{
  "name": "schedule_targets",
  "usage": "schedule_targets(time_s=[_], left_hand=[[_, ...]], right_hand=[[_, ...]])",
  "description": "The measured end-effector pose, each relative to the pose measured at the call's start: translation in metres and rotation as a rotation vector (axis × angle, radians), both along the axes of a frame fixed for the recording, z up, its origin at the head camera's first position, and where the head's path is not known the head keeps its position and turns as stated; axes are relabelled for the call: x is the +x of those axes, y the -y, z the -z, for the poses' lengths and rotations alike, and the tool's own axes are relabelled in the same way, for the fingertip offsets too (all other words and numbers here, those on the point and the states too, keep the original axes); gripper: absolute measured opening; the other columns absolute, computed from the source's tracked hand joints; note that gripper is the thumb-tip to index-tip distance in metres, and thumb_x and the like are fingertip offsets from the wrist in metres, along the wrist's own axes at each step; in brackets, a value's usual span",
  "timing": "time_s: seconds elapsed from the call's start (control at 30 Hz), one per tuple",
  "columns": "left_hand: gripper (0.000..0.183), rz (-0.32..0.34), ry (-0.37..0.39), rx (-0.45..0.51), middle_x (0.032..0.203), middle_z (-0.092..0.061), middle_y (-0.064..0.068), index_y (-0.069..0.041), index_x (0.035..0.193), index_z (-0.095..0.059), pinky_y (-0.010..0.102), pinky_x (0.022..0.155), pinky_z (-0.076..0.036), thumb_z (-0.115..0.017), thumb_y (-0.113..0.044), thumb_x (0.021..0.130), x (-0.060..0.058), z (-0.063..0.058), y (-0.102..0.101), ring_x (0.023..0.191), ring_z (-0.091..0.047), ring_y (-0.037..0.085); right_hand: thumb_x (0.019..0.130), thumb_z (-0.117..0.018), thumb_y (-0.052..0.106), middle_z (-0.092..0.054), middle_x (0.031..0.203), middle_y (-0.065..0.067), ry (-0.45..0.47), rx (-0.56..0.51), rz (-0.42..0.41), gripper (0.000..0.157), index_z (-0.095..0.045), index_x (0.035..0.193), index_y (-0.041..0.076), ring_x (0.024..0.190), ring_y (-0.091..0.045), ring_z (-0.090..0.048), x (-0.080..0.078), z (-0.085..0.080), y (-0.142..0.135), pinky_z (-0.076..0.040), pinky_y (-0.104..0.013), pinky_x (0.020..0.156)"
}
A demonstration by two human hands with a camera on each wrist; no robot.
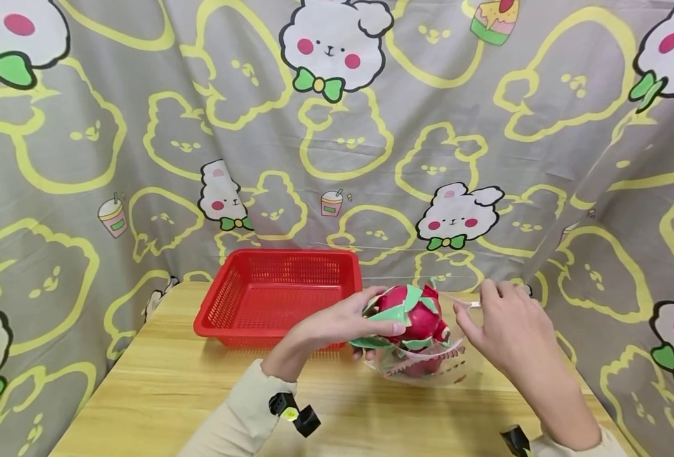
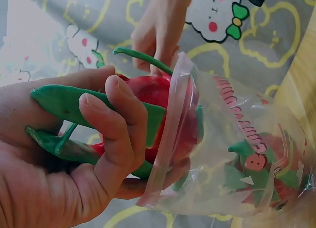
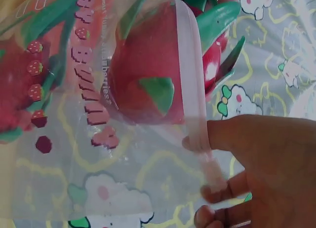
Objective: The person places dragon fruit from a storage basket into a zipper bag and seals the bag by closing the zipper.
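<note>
My left hand (image 1: 339,317) grips a red dragon fruit (image 1: 425,320) with green leaf-like scales, fingers curled over its leafy end. In the left wrist view the fruit's other end sits inside the mouth of a clear zip bag (image 2: 212,114) with pink lettering. A second dragon fruit (image 2: 261,173) lies deeper in the bag, seen through the film. My right hand (image 3: 266,164) pinches the bag's pale zip edge (image 3: 192,80) between thumb and fingers, pulling the film out to the right of the fruit. The bag hangs low over the wooden table in the head view.
A red plastic basket (image 1: 205,311) with perforated walls stands on the wooden table (image 1: 143,381), left of the hands. Behind and at both sides hangs a grey curtain (image 1: 337,171) printed with cartoon rabbits. The table's right edge runs under my right forearm.
</note>
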State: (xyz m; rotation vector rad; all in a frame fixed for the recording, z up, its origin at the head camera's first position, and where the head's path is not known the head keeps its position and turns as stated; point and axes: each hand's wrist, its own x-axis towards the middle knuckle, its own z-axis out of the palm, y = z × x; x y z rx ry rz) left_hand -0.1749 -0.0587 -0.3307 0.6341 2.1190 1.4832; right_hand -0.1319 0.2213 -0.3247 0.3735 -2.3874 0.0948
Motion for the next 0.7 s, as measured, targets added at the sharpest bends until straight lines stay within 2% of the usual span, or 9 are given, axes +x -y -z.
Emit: schedule_targets(time_s=[0.13,0.3,0.4,0.53,0.7], left_hand=[[0.08,-0.009,-0.039,-0.007,0.127,-0.056,-0.004,-0.018,0.153,-0.037,0.034,0.083,-0.058,-0.079,-0.038,0.088,0.0,0.001,-0.004,0.119,-0.052,0.018],[0.079,-0.003,-0.05,0.015,0.124,-0.058,-0.005,-0.015,0.152,-0.038,0.032,0.083,-0.058,-0.079,-0.036,0.089,0.001,0.002,-0.008,0.115,-0.055,0.016],[0.079,-0.013,-0.065,0.01,0.124,-0.058,-0.006,-0.015,0.152,-0.038,0.031,0.083,-0.057,-0.079,-0.037,0.089,0.002,0.002,-0.009,0.115,-0.055,0.015],[0.08,-0.007,-0.075,0.008,0.126,-0.057,-0.004,-0.016,0.153,-0.036,0.031,0.085,-0.056,-0.079,-0.035,0.089,0.001,0.002,-0.012,0.115,-0.054,0.014],[0.078,0.029,-0.035,0.038,0.125,-0.058,-0.002,-0.017,0.153,-0.036,0.032,0.084,-0.057,-0.078,-0.035,0.089,-0.002,-0.002,-0.02,0.113,-0.057,0.015]], right_hand=[[0.082,-0.073,0.046,-0.028,0.053,-0.001,-0.086,-0.037,0.049,0.055,-0.034,0.068,0.008,0.04,-0.021,-0.027,0.009,0.003,0.006,-0.023,-0.033,0.037],[0.082,-0.076,0.052,-0.028,0.05,-0.001,-0.055,-0.116,0.123,0.061,-0.038,0.072,0.005,0.036,-0.022,-0.027,0.018,0.005,0.012,-0.022,-0.035,0.034],[0.087,-0.074,0.045,-0.03,0.048,-0.001,0.05,-0.122,0.135,0.052,-0.042,0.07,0.008,0.037,-0.023,-0.03,0.021,0.007,0.013,-0.023,-0.036,0.035],[0.096,-0.063,0.028,-0.031,0.049,0.003,0.177,-0.087,0.073,0.04,-0.042,0.064,0.016,0.042,-0.02,-0.031,0.021,0.011,0.015,-0.023,-0.035,0.037],[0.097,-0.057,0.013,-0.029,0.054,0.006,0.157,-0.07,0.02,0.036,-0.04,0.066,0.017,0.044,-0.019,-0.031,0.02,0.014,0.016,-0.024,-0.035,0.038]])
